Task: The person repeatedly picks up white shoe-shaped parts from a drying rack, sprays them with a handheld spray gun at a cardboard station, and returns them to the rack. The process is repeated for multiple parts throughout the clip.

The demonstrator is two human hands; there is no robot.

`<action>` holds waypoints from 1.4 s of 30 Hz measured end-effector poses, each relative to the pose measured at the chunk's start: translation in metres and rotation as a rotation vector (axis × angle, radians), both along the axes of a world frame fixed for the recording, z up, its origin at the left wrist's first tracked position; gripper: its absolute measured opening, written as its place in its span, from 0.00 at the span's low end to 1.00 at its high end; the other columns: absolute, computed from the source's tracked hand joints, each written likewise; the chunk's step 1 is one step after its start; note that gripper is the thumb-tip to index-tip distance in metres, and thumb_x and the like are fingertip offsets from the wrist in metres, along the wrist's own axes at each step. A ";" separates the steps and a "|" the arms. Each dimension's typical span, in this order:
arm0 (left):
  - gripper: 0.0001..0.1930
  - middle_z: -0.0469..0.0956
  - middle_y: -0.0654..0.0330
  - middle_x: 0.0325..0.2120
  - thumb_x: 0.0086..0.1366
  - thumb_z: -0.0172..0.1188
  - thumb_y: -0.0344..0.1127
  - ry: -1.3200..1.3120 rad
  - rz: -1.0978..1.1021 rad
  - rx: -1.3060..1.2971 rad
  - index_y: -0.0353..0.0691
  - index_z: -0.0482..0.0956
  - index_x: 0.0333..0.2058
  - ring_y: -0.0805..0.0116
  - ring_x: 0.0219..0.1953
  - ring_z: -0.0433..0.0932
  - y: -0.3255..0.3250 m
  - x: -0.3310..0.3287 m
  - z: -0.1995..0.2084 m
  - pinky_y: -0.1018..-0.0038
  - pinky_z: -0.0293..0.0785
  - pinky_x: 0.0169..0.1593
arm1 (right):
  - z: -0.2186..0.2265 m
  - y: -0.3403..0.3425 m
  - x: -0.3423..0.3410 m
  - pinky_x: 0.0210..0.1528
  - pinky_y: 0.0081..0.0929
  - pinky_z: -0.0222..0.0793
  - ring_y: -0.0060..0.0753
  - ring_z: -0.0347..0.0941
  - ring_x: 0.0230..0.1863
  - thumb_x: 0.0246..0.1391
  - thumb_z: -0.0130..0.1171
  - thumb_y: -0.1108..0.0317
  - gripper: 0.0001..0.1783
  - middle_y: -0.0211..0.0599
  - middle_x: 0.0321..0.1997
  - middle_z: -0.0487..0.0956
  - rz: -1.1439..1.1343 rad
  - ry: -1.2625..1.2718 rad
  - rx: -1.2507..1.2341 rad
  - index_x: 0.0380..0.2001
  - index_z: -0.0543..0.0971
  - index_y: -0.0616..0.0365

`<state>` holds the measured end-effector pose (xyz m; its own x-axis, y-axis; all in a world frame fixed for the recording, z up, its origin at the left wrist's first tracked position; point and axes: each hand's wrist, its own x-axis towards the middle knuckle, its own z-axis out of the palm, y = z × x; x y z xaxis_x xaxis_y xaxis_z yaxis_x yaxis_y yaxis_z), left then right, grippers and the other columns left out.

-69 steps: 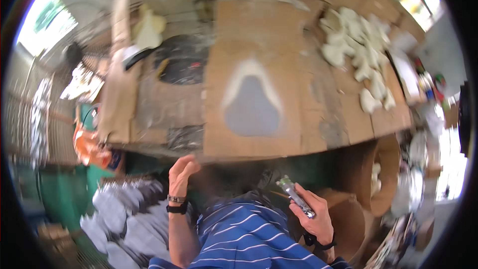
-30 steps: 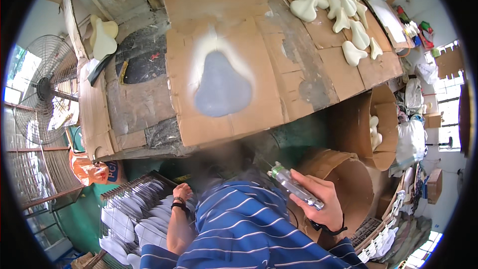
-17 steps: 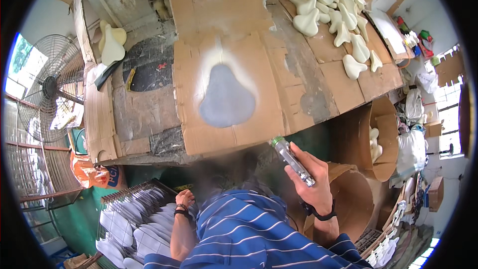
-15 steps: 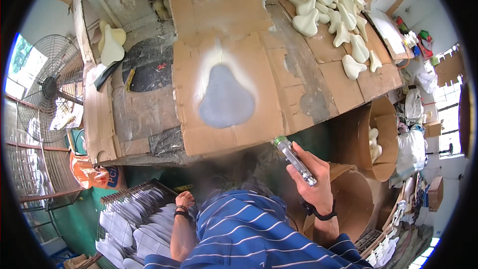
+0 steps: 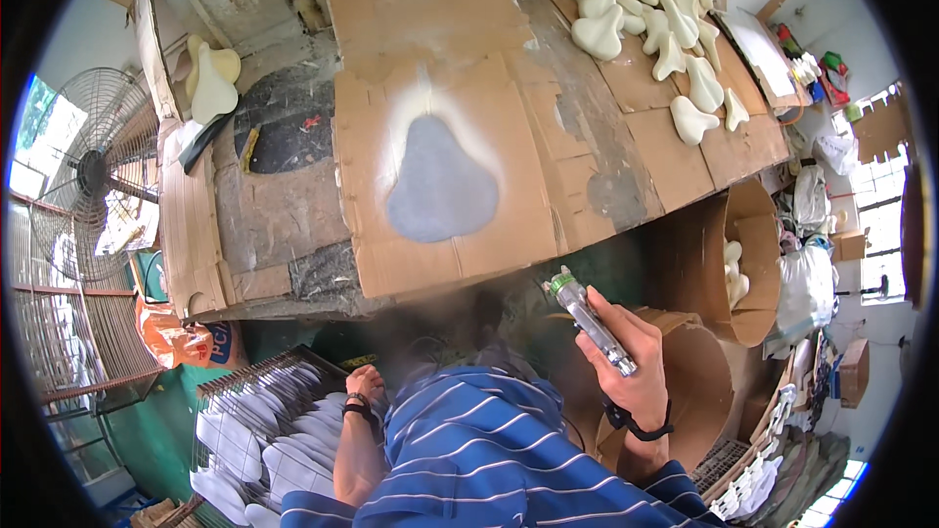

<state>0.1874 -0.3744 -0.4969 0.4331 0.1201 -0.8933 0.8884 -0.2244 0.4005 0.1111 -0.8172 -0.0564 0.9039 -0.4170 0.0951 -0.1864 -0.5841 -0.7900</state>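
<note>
Gripping hand: the right hand wraps around a metal spray gun with a green ring, fingers closed on its body, nozzle pointing away from the striped shirt.
Idle-looking hand: the left hand hangs beside a wire rack of pale grey pieces, fingers curled; I cannot tell whether they pinch anything.
Nozzle shift: it overlapped the bench edge half a second ago and now shows just clear of it, so the gun seems to stand short of the grey piece, which neither hand touches.
Grey piece: pear-shaped, narrow end away, lying on a cardboard sheet inside a whitish halo (thickest around the narrow end).
Bench: worn, patched with cardboard; a black patch at left, cream pieces heaped at far right.
Room: cardboard drums to the right; an orange sack and a caged fan to the left.
</note>
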 end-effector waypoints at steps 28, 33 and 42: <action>0.13 0.81 0.61 0.32 0.66 0.63 0.34 0.026 -0.017 -0.148 0.39 0.79 0.48 0.67 0.30 0.82 0.004 0.009 -0.020 0.66 0.83 0.32 | 0.018 -0.006 -0.045 0.38 0.31 0.75 0.48 0.81 0.34 0.42 0.66 0.84 0.34 0.50 0.37 0.82 0.112 0.193 0.027 0.58 0.77 0.64; 0.15 0.81 0.62 0.33 0.67 0.63 0.35 0.024 0.000 -0.062 0.39 0.79 0.51 0.67 0.29 0.81 -0.004 0.009 -0.014 0.67 0.82 0.31 | 0.004 -0.004 -0.042 0.40 0.30 0.75 0.46 0.82 0.36 0.44 0.67 0.82 0.32 0.50 0.40 0.83 -0.072 0.146 0.057 0.57 0.78 0.64; 0.15 0.81 0.61 0.32 0.66 0.65 0.36 0.001 -0.039 -0.150 0.38 0.80 0.49 0.68 0.28 0.81 -0.008 0.011 -0.018 0.71 0.78 0.29 | -0.003 0.008 -0.019 0.36 0.30 0.74 0.44 0.80 0.32 0.46 0.68 0.82 0.31 0.47 0.36 0.82 -0.058 -0.036 0.057 0.58 0.77 0.64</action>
